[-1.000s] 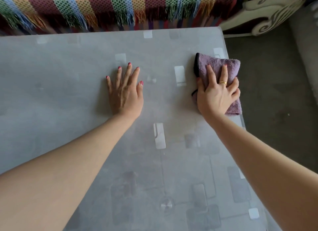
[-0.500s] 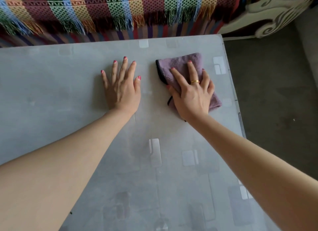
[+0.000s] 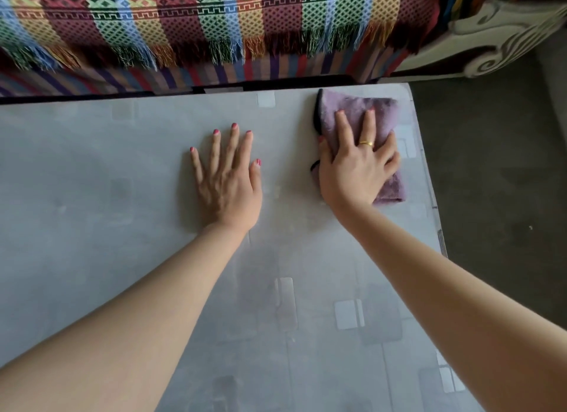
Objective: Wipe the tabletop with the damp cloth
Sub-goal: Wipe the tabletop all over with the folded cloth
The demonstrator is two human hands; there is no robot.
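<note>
A folded purple cloth (image 3: 382, 114) with a dark edge lies flat on the grey tabletop (image 3: 92, 196), close to its far right corner. My right hand (image 3: 356, 169) presses down on the cloth with fingers spread over it, a gold ring on one finger. My left hand (image 3: 228, 181) rests palm down on the bare tabletop to the left of the cloth, fingers apart, holding nothing. The near half of the cloth is hidden under my right hand.
A sofa with a multicoloured fringed throw (image 3: 199, 28) stands right behind the table's far edge. The table's right edge (image 3: 429, 178) drops to a dark grey carpeted floor (image 3: 497, 196). A carved cream sofa arm (image 3: 491, 43) is at the upper right.
My right hand slid the cloth left across the table, then back right and farther toward the far right corner. My left hand stayed planted. The view has shifted forward toward the sofa.
</note>
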